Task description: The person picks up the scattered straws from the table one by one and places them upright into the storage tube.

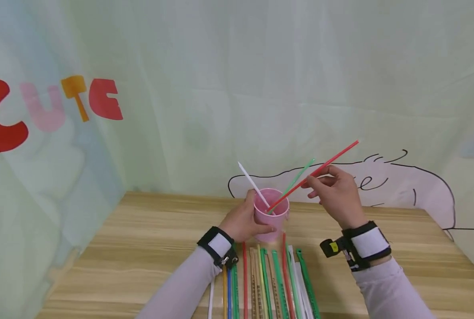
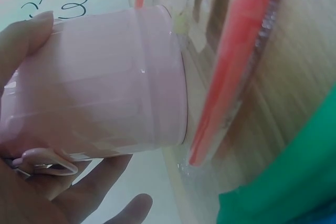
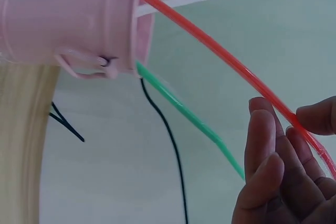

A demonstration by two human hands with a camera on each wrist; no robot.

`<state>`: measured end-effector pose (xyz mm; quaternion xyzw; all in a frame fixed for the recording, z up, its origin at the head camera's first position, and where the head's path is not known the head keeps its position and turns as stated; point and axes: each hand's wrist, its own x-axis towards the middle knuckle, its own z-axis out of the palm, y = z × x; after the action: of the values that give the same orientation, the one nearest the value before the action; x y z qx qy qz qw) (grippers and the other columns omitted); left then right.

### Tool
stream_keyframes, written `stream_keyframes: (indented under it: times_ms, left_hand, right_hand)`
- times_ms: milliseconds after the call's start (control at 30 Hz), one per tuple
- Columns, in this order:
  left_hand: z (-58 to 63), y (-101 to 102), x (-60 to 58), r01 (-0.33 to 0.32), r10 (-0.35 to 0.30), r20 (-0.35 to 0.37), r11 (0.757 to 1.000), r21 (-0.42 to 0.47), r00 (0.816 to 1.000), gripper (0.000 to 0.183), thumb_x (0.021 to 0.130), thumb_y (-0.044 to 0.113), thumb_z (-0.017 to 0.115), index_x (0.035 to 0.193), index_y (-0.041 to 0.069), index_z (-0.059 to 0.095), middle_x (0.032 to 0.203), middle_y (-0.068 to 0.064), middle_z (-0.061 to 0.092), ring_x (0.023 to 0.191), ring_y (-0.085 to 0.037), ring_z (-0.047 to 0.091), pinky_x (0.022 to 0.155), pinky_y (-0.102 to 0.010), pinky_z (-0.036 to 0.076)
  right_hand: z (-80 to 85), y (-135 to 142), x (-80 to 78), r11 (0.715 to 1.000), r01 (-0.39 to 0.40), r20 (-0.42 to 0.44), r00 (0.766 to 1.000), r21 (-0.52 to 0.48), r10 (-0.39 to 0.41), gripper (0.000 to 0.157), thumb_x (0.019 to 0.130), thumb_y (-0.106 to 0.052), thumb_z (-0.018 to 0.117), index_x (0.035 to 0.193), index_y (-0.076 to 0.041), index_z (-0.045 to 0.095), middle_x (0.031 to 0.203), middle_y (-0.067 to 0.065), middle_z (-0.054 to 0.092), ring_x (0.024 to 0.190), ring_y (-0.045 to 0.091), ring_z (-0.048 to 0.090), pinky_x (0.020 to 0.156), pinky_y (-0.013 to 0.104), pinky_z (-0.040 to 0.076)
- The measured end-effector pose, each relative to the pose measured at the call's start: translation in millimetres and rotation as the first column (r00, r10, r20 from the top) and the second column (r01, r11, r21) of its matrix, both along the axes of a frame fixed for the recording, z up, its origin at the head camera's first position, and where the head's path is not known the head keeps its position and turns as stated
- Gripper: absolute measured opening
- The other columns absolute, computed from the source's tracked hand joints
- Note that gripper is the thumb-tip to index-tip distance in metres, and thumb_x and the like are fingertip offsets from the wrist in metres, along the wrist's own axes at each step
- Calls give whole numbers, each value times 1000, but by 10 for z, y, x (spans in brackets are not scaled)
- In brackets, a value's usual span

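Note:
A small pink bucket (image 1: 269, 230) is gripped round its side by my left hand (image 1: 240, 220), with the thumb on the near side. In the left wrist view the bucket (image 2: 100, 82) has a small handle (image 2: 50, 161) beside the fingers. My right hand (image 1: 338, 195) pinches a red straw (image 1: 338, 155) between thumb and fingers. Its lower end reaches inside the bucket's rim. A white straw (image 1: 248, 176) with a pointed tip leans left in the bucket. A green straw (image 3: 184, 109) leans right, alongside the red one.
On the wooden table (image 1: 153, 230), in front of the bucket, lies a row of several straws, among them a red straw (image 1: 245, 279), a green straw (image 1: 307, 283) and brown paper-wrapped straws (image 1: 256, 283). A printed cloth backdrop (image 1: 237, 97) stands behind the table.

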<state>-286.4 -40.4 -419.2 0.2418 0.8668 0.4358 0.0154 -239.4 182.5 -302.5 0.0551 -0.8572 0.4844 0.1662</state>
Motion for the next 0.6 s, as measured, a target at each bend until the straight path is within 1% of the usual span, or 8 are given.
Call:
stream_keyframes:
  times_ms: [233, 333, 467, 533, 600]
  left_hand:
    - [32, -23, 3, 0, 0, -3, 1000, -12, 1000, 91, 71, 39, 86, 138, 18, 28, 124, -2, 57, 104, -15, 55, 89, -40, 52]
    - [27, -37, -3, 3, -3, -1, 1000, -8, 1000, 90, 71, 39, 86, 137, 18, 29, 124, -2, 57, 104, -14, 55, 89, -40, 52]
    - [16, -48, -11, 7, -7, -14, 1000, -7, 1000, 90, 71, 40, 85, 137, 17, 29, 124, -2, 57, 104, -13, 55, 89, -39, 52]
    - [15, -52, -11, 11, -12, -24, 1000, -6, 1000, 89, 71, 40, 85, 136, 17, 29, 124, -3, 57, 104, -14, 55, 89, -40, 52]
    - [20, -54, -7, 17, -18, -33, 1000, -9, 999, 90, 71, 40, 85, 136, 16, 29, 124, -4, 57, 104, -15, 56, 88, -41, 52]
  right_hand:
    - [-248, -142, -112, 999, 5, 45, 999, 50, -7, 19, 93, -27, 64, 100, -9, 63, 88, 7, 74, 65, 17, 65, 50, 29, 47]
    - [-341, -212, -148, 998, -8, 55, 998, 63, 4, 17, 92, -25, 65, 97, -9, 65, 88, 8, 74, 66, 18, 65, 53, 32, 50]
    - [-431, -255, -178, 989, 0, 41, 999, 149, -6, 22, 88, -31, 70, 90, -9, 68, 82, 9, 70, 69, 20, 61, 56, 34, 50]
    - [-468, -252, -178, 981, 14, 43, 999, 196, -23, 28, 86, -36, 72, 84, -9, 68, 77, 8, 66, 68, 21, 57, 55, 33, 47]
    - [-504, -234, -174, 976, 25, 56, 998, 218, -38, 34, 85, -41, 73, 80, -8, 67, 73, 7, 63, 67, 21, 53, 53, 33, 44]
